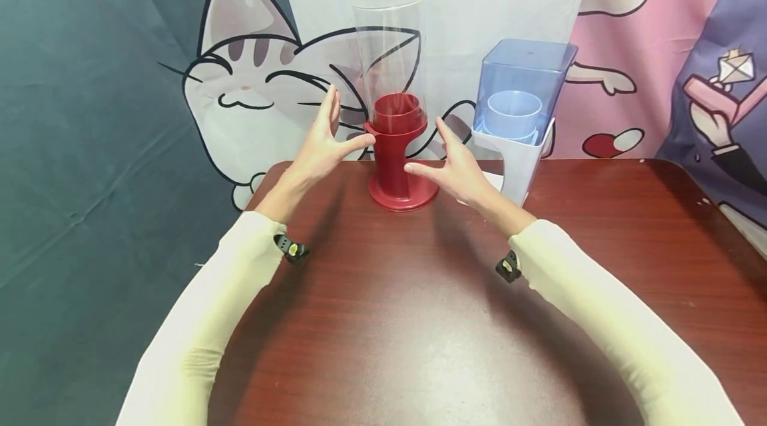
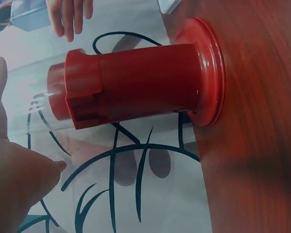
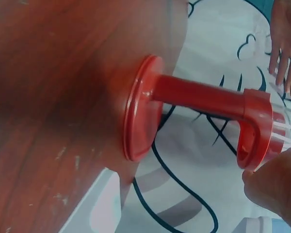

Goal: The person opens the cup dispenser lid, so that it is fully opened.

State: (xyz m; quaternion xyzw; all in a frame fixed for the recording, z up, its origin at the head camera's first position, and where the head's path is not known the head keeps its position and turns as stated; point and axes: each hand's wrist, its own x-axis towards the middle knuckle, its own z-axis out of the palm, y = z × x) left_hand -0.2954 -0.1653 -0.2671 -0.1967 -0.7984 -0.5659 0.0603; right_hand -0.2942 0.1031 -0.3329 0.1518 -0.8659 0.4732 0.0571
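Note:
A red dispenser-like stand (image 1: pixel 391 170) with a round base stands upright at the table's back edge. A tall clear cylinder (image 1: pixel 388 53) rises from its red collar (image 2: pixel 82 90). My left hand (image 1: pixel 326 140) is at the stand's left side, thumb extended toward the collar and fingers straight. On the other side, my right hand (image 1: pixel 458 173) faces it with thumb and fingers spread. Neither hand holds anything. In the right wrist view the right thumb (image 3: pixel 266 187) overlaps the collar's lower edge; whether it touches cannot be told.
Right behind my right hand stands a white holder (image 1: pixel 521 163) with a translucent blue box (image 1: pixel 527 56), a round cup-like part inside. The brown table (image 1: pixel 383 319) spreads toward me. A curtain with cartoon cats (image 1: pixel 240 126) hangs directly behind.

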